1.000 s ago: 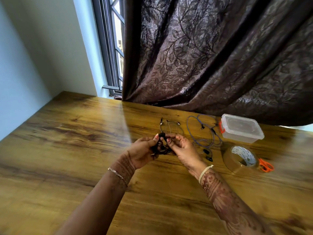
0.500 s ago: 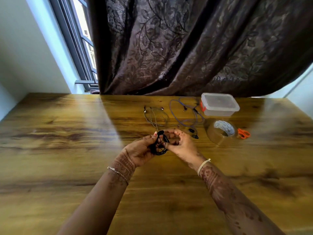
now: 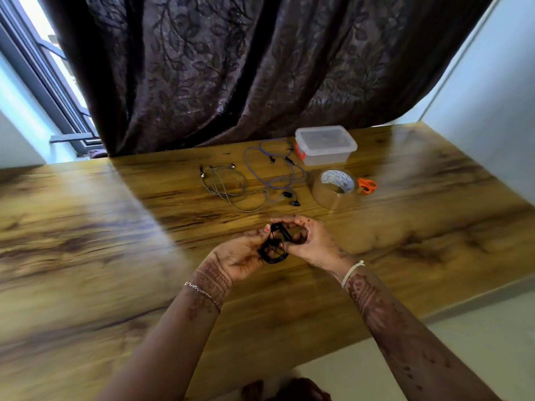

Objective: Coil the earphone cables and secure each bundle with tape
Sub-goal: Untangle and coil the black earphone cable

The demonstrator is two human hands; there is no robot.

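A black earphone cable (image 3: 274,246) is bunched into a small coil between my two hands, just above the wooden table (image 3: 115,241). My left hand (image 3: 241,256) pinches the coil from the left. From the right, my right hand (image 3: 311,244) grips its upper part. Behind them a grey earphone cable (image 3: 225,185) lies loose on the table. A purple-blue earphone cable (image 3: 275,169) lies beside it, with two black earbuds (image 3: 291,198) at its near end. A roll of brown tape (image 3: 334,188) stands to the right of the cables.
A clear plastic box with a lid (image 3: 325,144) sits at the back. Orange-handled scissors (image 3: 367,185) lie right of the tape. A dark patterned curtain (image 3: 246,68) hangs behind the table. The table's right edge (image 3: 477,296) drops to a pale floor.
The camera view has swung to the right and tilted down, so the table's right edge and the floor show. Both hands still hold the black coil, which looks a little more gathered.
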